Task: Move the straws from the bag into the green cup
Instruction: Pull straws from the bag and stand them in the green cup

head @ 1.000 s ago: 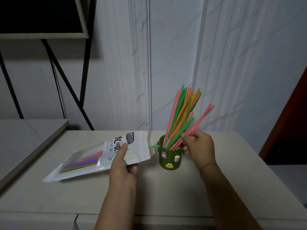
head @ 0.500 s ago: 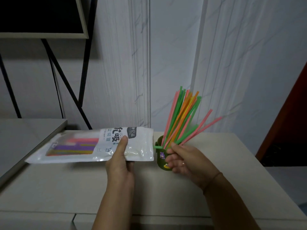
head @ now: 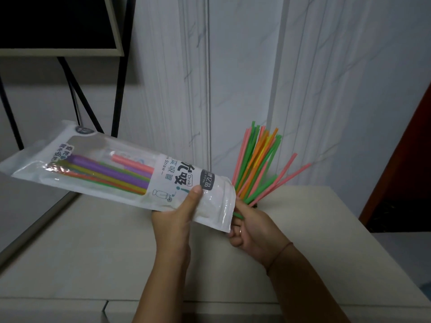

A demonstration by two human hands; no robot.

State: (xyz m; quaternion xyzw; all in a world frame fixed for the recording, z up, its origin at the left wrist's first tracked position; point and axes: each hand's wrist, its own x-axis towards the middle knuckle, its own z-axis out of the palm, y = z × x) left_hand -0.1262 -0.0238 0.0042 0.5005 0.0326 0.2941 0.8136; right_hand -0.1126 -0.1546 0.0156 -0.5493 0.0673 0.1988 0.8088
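left hand grips the straw bag, thumb on top, tilted above the worktop, mouth low at right. right hand pinches a green straw at that mouth. behind, a fan of straws rises from the green cup, itself hidden

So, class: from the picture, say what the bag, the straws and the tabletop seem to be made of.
The bag: thin glossy plastic film, part clear, part printed white; it crinkles and glints. The straws: smooth coloured plastic, probably; thin, straight, bright tubes. The tabletop: pale, matt, hard-looking; stone, laminate or painted board, cannot tell.
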